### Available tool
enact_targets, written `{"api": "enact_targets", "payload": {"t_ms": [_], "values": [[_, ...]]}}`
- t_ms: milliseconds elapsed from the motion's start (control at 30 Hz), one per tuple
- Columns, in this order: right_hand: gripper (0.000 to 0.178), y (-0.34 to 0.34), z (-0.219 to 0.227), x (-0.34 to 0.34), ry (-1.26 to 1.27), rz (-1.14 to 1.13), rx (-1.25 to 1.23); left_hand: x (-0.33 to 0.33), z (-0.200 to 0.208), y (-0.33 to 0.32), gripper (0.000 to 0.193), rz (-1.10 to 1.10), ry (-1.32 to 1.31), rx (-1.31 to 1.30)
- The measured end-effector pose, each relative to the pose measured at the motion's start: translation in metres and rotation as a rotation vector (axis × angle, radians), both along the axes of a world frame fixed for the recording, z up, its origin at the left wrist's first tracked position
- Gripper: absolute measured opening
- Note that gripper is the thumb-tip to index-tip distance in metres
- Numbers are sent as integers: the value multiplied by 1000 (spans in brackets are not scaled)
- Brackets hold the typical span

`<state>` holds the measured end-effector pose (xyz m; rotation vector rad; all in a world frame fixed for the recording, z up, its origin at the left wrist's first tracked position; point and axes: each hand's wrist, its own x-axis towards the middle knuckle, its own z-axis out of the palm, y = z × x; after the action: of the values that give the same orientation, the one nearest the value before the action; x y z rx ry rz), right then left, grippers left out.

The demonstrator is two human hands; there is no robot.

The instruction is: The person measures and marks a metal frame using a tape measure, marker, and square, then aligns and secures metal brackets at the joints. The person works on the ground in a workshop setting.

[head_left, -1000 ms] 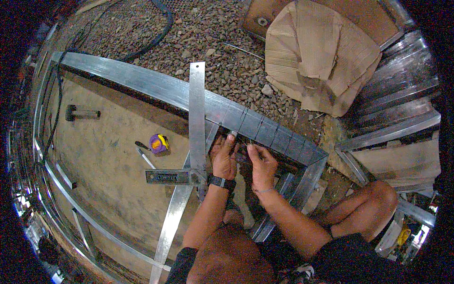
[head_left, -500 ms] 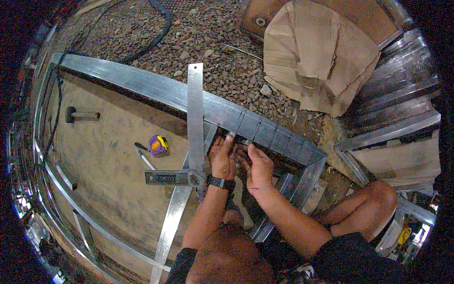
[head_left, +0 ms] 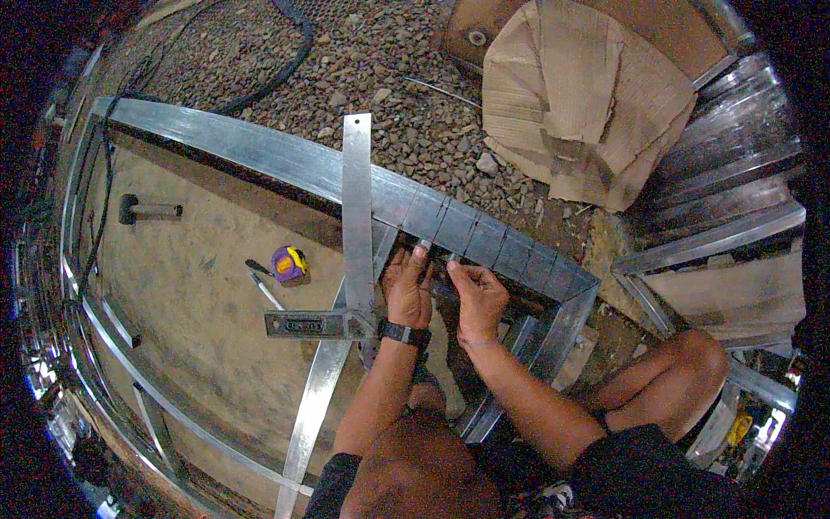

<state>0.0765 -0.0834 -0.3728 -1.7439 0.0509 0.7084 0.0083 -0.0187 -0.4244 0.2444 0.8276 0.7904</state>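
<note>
Both hands work at the near edge of a long silvery metal beam (head_left: 303,164), whose right part carries several dark cross lines. My left hand (head_left: 408,290) is closed there, palm partly turned up and thumb by the edge; whatever its fingers hold is hidden. Just right of it, my right hand (head_left: 481,303) is closed with thumb and fingers pinched near the same edge, on something too small to name. Beside my left wrist lies a try square (head_left: 357,208), its blade across the beam and its stock pointing left.
A purple and yellow tape measure (head_left: 289,265), a white pen-like stick (head_left: 266,291) and a hammer (head_left: 149,210) lie on the concrete inside the metal frame. Gravel (head_left: 380,69) spreads beyond the beam. Cardboard (head_left: 571,95) and corrugated metal sheets (head_left: 735,164) lie at the right.
My right hand has turned inward, and its fingers have drawn in from a looser curl to a tighter pinch. My left hand and the try square have hardly moved.
</note>
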Motion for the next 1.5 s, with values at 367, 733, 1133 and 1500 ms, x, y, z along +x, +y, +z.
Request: {"api": "enact_targets", "payload": {"t_ms": [367, 733, 1133, 1500], "values": [[17, 0, -1, -1, -9, -27, 2, -2, 2, 0, 49, -16, 32, 4], [21, -4, -15, -1, -96, -21, 39, -3, 3, 1, 39, -103, 140, 69], [17, -5, -11, 2, -186, 63, -61, 4, 8, -1, 30, -108, 215, 77], [21, 0, 0, 0, -185, 47, -31, -4, -3, 5, 32, -164, 283, 94]]}}
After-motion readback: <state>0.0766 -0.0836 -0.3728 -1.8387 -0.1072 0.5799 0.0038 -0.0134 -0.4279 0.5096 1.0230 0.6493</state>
